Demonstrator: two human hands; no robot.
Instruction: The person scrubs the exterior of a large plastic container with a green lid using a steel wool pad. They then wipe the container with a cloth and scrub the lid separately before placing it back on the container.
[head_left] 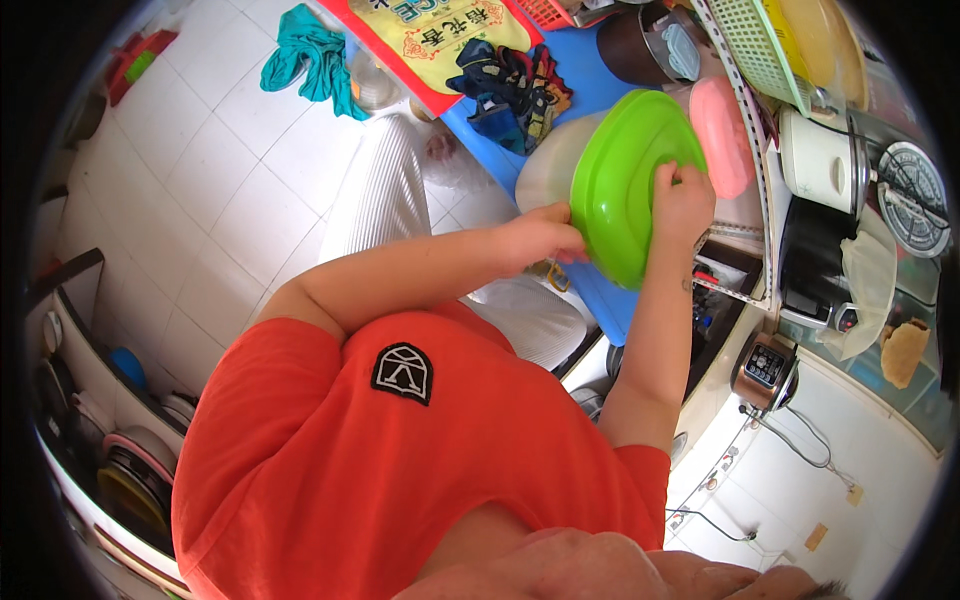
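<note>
A bright green oval lid [610,180] is tilted over a pale, whitish container [548,170], which shows only at its left side. My right hand [684,202] is closed at the middle of the lid, its fingers curled there. At the lid's lower left rim, my left hand [542,240] grips the edge, with part of its fingers hidden. The container sits on a blue table [585,55]. Just right of the lid lies a pink plastic box or lid [722,138].
A dark crumpled cloth [510,90] and a red-and-yellow bag [430,45] lie on the table's far left part. A brown bin [632,50] stands at the back. To the right are a green basket [765,45], a white cooker [818,160] and a perforated metal shelf edge [768,235].
</note>
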